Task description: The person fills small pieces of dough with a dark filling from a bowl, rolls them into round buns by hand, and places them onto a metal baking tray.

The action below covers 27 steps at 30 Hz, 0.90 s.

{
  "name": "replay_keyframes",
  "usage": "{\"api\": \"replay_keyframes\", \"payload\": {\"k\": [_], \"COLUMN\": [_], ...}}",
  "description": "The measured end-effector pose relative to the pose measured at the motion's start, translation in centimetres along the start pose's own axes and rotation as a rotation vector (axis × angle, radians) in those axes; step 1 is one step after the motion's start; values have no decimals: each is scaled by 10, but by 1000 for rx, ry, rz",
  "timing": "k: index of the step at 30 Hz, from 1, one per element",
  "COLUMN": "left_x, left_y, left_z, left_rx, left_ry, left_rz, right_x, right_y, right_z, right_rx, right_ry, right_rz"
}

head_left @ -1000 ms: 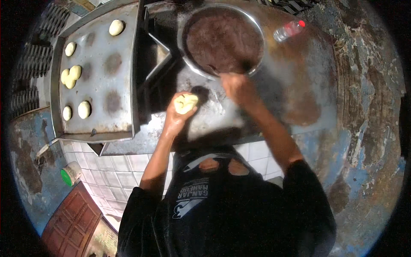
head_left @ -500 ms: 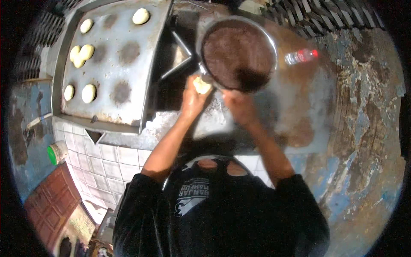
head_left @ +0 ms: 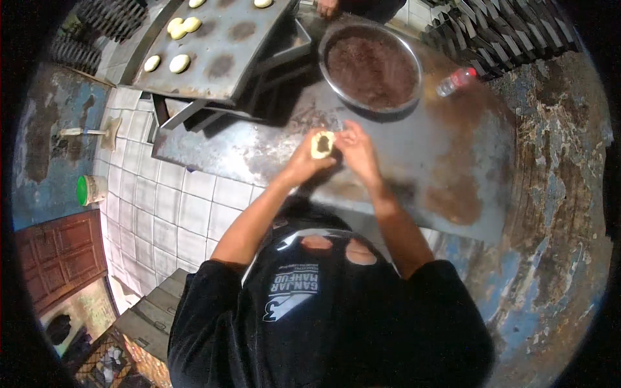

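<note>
My left hand [head_left: 302,160] cups a small pale round of dough [head_left: 321,145] with a dab of dark filling in its middle. The fingertips of my right hand [head_left: 354,148] pinch the dough's right edge. Both hands hover over a worn metal tabletop [head_left: 414,161]. Just beyond them stands a wide metal bowl [head_left: 373,67] full of dark brown filling. On the far left a metal baking tray [head_left: 213,48] carries several pale dough balls [head_left: 179,63] and dark greased spots.
A small plastic bottle with a red cap [head_left: 456,81] lies right of the bowl. Another person's hand [head_left: 327,7] shows at the top edge. Stacked dark trays [head_left: 498,32] sit top right. A white tiled floor [head_left: 168,207] and a green-lidded tub [head_left: 90,190] lie left.
My right hand left the filling bowl and came to the dough in my left hand. Dark filling now sits on the dough. Both hands have drawn back from the bowl toward me.
</note>
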State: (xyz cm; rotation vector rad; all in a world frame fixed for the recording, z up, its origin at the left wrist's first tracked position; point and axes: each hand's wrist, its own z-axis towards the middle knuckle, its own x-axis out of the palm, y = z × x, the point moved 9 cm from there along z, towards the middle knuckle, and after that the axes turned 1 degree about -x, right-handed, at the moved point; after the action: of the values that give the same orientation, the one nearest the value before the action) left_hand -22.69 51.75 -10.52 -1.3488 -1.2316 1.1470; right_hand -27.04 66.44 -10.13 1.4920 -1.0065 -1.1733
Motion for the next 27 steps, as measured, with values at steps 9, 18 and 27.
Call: {"api": "replay_keyframes", "payload": {"k": [9,18,27], "left_x": [44,20,-93], "left_y": [-21,-99,-111], "left_z": [-96,-155,-176], "left_rx": [-274,284,5], "left_ry": [1,-186,-262], "left_rz": [-423,289,-58], "right_x": [-23,30,82], "right_y": [82,38,196], "right_z": [-126,-140,-142], "right_rx": [-312,218,-763], "right_ry": [-74,412,9], "right_rz": [-21,754,28]}}
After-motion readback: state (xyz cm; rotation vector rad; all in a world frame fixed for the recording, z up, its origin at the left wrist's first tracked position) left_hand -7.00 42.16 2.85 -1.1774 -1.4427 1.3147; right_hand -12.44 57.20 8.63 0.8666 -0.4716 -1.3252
